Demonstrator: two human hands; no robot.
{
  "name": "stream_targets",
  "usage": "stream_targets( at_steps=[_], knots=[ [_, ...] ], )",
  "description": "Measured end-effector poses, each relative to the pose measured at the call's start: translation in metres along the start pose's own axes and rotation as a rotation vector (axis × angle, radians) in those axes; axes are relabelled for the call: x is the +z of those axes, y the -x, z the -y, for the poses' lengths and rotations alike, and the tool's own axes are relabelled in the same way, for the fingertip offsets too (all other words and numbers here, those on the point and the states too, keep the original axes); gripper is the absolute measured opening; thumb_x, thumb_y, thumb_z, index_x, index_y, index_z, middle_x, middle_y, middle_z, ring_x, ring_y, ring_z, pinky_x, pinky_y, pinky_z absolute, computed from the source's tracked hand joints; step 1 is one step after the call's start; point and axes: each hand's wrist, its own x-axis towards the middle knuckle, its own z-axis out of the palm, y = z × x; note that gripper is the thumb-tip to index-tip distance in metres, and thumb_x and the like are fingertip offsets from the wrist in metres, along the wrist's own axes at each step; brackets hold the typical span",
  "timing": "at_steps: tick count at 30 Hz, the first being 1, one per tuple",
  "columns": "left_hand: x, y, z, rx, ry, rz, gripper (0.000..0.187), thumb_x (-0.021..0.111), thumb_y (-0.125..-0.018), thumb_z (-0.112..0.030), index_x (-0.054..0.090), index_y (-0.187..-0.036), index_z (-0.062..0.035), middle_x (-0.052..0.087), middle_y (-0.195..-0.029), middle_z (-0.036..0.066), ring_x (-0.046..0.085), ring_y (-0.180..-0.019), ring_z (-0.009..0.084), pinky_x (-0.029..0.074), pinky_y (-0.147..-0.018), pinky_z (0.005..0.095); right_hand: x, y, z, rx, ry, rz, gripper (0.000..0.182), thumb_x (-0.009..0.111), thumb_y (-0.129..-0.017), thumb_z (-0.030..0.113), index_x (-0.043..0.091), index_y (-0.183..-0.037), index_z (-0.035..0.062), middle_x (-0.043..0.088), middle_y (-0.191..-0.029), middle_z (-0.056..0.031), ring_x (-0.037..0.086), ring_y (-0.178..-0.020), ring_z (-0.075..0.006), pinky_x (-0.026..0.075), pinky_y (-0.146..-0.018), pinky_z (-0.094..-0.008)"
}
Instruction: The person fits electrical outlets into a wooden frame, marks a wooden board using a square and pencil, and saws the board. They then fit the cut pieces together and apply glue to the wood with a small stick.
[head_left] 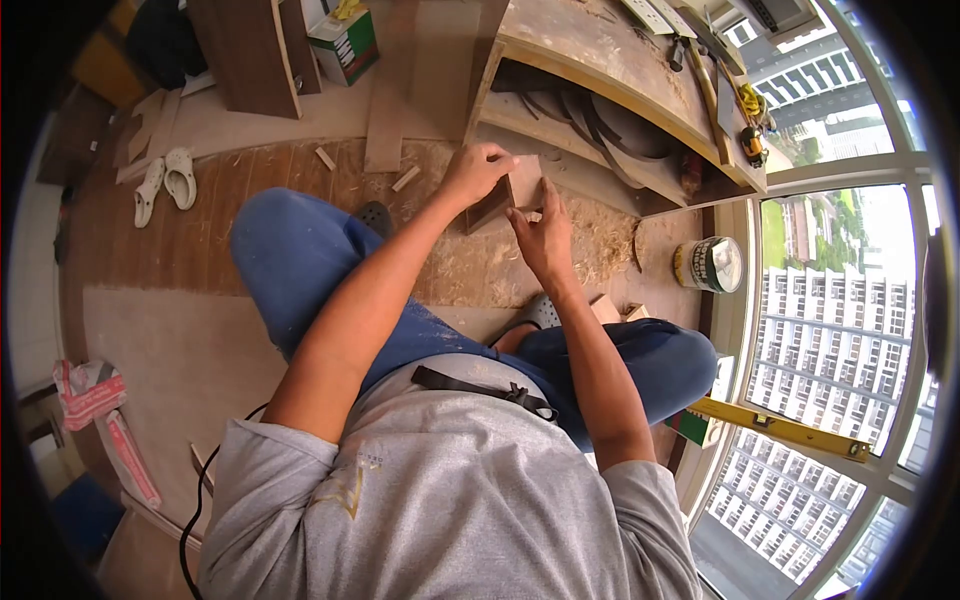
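Between my hands, in front of the workbench, is a small light-brown wooden block [526,181] with a flat face turned up. My left hand [478,177] is closed at the block's left edge, fingers pinched together at its corner. On the near right side, my right hand [543,232] grips the block, thumb at the lower corner and fingers along the right edge. A darker wooden side runs down below the block towards the floor, partly hidden by my left hand.
A wooden workbench [590,62] with an open shelf stands ahead, tools along its right edge. Wood shavings [465,270] cover the floor. A paint bucket [708,264] and a yellow spirit level [785,428] are at the right by the window. White clogs [180,179] lie left.
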Motion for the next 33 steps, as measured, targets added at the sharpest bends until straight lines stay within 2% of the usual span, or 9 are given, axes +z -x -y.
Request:
stream_targets(
  at_steps=[7, 10, 12, 17, 20, 23, 26, 28, 33],
  knots=[
    [0.0, 0.002, 0.001, -0.01, 0.033, -0.024, 0.039, 0.073, -0.09, -0.033, 0.074, -0.099, 0.005, 0.075, -0.088, 0.012, 0.067, -0.082, 0.0161, 0.052, -0.077, 0.034, 0.009, 0.003, 0.013, 0.022, 0.083, -0.078, 0.078, 0.081, -0.084, 0.023, 0.043, -0.145, -0.0065, 0.055, -0.135, -0.0325, 0.059, -0.12, -0.0443, 0.05, -0.101, -0.0462],
    [-0.005, 0.002, 0.013, -0.043, 0.02, -0.121, 0.035, 0.073, -0.086, -0.032, 0.074, -0.09, 0.0027, 0.074, -0.085, 0.016, 0.071, -0.079, 0.0237, 0.054, -0.074, 0.0375, 0.013, -0.022, -0.006, -0.047, 0.039, -0.015, 0.075, 0.078, -0.084, 0.018, 0.043, -0.148, -0.0018, 0.055, -0.138, -0.0296, 0.059, -0.121, -0.0434, 0.05, -0.102, -0.0443],
    [-0.009, 0.002, 0.031, -0.216, 0.18, -0.194, 0.034, 0.074, -0.085, -0.032, 0.071, -0.085, 0.002, 0.071, -0.078, 0.012, 0.066, -0.072, 0.0203, 0.052, -0.069, 0.0361, 0.0, -0.048, -0.014, -0.184, -0.109, 0.201, 0.075, 0.074, -0.081, 0.013, 0.044, -0.148, 0.0018, 0.054, -0.14, -0.0269, 0.056, -0.125, -0.0445, 0.05, -0.101, -0.0463],
    [0.002, 0.022, 0.022, -0.314, 0.299, -0.178, 0.032, 0.074, -0.084, -0.031, 0.069, -0.083, 0.0008, 0.069, -0.076, 0.009, 0.063, -0.069, 0.0181, 0.05, -0.066, 0.0349, -0.019, -0.069, -0.034, -0.259, -0.13, 0.378, 0.075, 0.072, -0.08, 0.01, 0.045, -0.15, 0.01, 0.054, -0.144, -0.018, 0.058, -0.125, -0.035, 0.05, -0.104, -0.0397],
    [0.017, 0.025, 0.016, -0.26, 0.256, -0.169, 0.03, 0.075, -0.083, -0.029, 0.068, -0.081, -0.0004, 0.068, -0.074, 0.007, 0.062, -0.067, 0.0164, 0.05, -0.064, 0.0342, -0.03, -0.061, -0.049, -0.067, -0.239, 0.445, 0.081, 0.075, -0.08, 0.011, 0.041, -0.154, 0.0104, 0.052, -0.148, -0.0181, 0.057, -0.129, -0.0319, 0.051, -0.102, -0.04],
    [0.024, 0.019, 0.007, -0.213, 0.168, -0.201, 0.027, 0.076, -0.082, -0.026, 0.067, -0.078, -0.0015, 0.067, -0.071, 0.006, 0.061, -0.065, 0.0151, 0.049, -0.061, 0.0338, -0.03, -0.062, -0.057, -0.15, -0.32, 0.413, 0.086, 0.077, -0.082, 0.012, 0.036, -0.157, 0.01, 0.049, -0.15, -0.0196, 0.057, -0.13, -0.0294, 0.054, -0.1, -0.0412],
    [0.017, 0.011, 0.007, -0.328, 0.278, -0.141, 0.025, 0.077, -0.08, -0.024, 0.067, -0.076, -0.002, 0.065, -0.069, 0.006, 0.06, -0.064, 0.0139, 0.048, -0.06, 0.0336, -0.054, -0.055, -0.039, 0.011, -0.22, 0.453, 0.088, 0.074, -0.085, 0.005, 0.028, -0.16, 0.0085, 0.041, -0.157, -0.019, 0.055, -0.132, -0.0326, 0.052, -0.102, -0.0404],
    [0.013, 0.007, 0.009, -0.342, 0.296, -0.073, 0.023, 0.077, -0.087, -0.021, 0.059, -0.08, -0.007, 0.059, -0.075, 0.002, 0.056, -0.063, 0.0117, 0.048, -0.056, 0.027, -0.059, -0.054, -0.044, 0.038, -0.297, 0.438, 0.089, 0.075, -0.084, 0.006, 0.028, -0.16, 0.008, 0.04, -0.157, -0.0186, 0.056, -0.131, -0.0333, 0.053, -0.102, -0.0404],
    [0.014, 0.008, 0.003, -0.376, 0.249, -0.065, 0.023, 0.077, -0.087, -0.021, 0.059, -0.081, -0.0073, 0.06, -0.076, 0.003, 0.058, -0.064, 0.0122, 0.05, -0.058, 0.0271, -0.056, -0.053, -0.041, 0.022, -0.316, 0.383, 0.087, 0.08, -0.084, 0.012, 0.033, -0.157, 0.0046, 0.046, -0.153, -0.0199, 0.06, -0.126, -0.0317, 0.055, -0.098, -0.0386]
  ],
)
